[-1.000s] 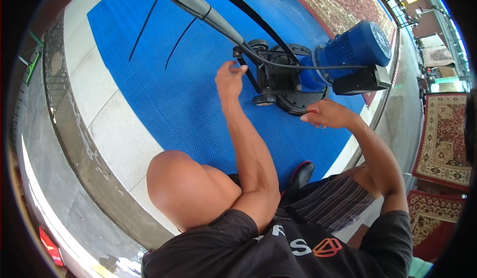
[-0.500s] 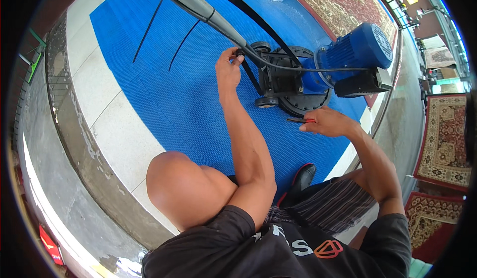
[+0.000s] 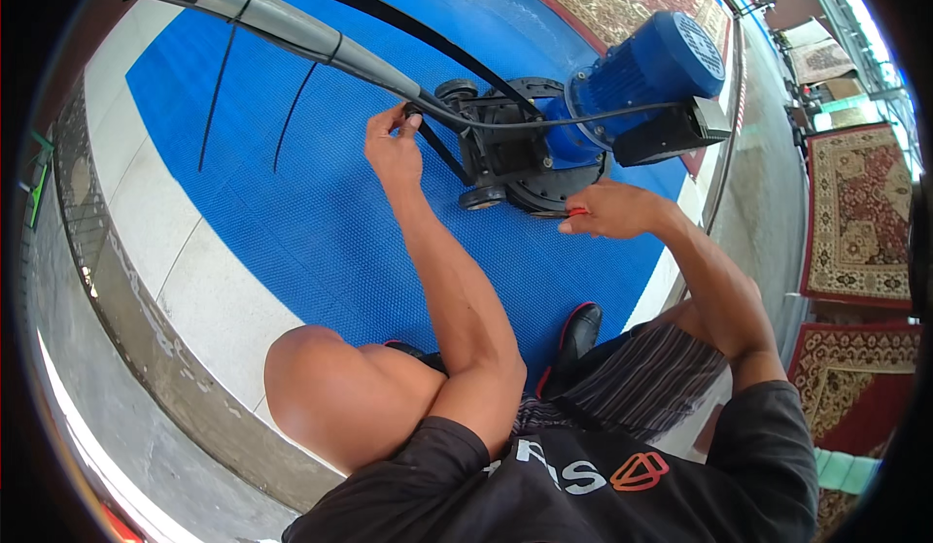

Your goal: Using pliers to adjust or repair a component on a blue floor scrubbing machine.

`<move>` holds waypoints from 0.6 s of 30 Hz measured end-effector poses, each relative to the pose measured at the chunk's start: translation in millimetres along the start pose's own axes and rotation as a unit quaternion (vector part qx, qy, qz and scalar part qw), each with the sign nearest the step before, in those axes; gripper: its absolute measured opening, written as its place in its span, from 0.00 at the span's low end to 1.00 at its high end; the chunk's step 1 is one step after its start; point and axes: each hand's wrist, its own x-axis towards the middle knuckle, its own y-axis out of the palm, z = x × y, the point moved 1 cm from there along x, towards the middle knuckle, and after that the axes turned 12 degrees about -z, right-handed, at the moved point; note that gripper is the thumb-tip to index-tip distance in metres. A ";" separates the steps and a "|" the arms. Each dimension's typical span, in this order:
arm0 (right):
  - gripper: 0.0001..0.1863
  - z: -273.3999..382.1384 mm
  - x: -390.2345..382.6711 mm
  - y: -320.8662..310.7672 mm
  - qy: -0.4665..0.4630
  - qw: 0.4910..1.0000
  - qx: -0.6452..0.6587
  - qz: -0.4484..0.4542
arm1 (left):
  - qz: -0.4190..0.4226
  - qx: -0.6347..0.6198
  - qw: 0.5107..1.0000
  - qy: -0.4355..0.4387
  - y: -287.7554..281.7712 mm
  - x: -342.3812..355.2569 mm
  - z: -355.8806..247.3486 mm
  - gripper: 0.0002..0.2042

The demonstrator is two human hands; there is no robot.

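A floor scrubbing machine stands ahead of me, with a blue motor (image 3: 651, 82), a round black base (image 3: 549, 186) and a long grey pole handle (image 3: 292, 30) slanting to the upper left. My left hand (image 3: 396, 154) is closed at the pole's lower end, thumb and fingers pinching a small black knob-like part (image 3: 413, 112). Beside the round base, my right hand (image 3: 617, 210) is wrapped around red-handled pliers (image 3: 578, 213); their dark jaws are hard to make out against the base. Black zip ties (image 3: 222, 96) circle the pole, their long tails hanging.
A black cable (image 3: 583, 120) runs from pole to motor, and a black strap (image 3: 428, 33) arches above. Small wheels (image 3: 481, 197) sit by the base. Blue textured matting (image 3: 321, 213) lies beneath, bordered by pale tiles (image 3: 209, 271). Patterned rugs (image 3: 860, 218) are at the right.
The whole view has shifted, so the machine appears further left and slightly higher. My left hand stays at the same black part. The pliers in my right hand now show less of their jaws.
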 end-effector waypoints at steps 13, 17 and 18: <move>0.23 15.3 -63.2 -162.3 -0.079 0.980 0.173 -0.055 | 0.362 0.149 0.902 -0.182 -28.6 -24.9 -68.1 0.13; 0.27 26.0 -43.3 -236.6 -0.131 0.966 0.116 -0.189 | 0.395 0.068 0.879 -0.257 61.7 -78.8 -25.6 0.15; 0.26 30.6 -34.1 -256.5 -0.149 0.961 0.071 -0.222 | 0.314 0.052 0.905 -0.281 86.7 -95.0 -7.3 0.14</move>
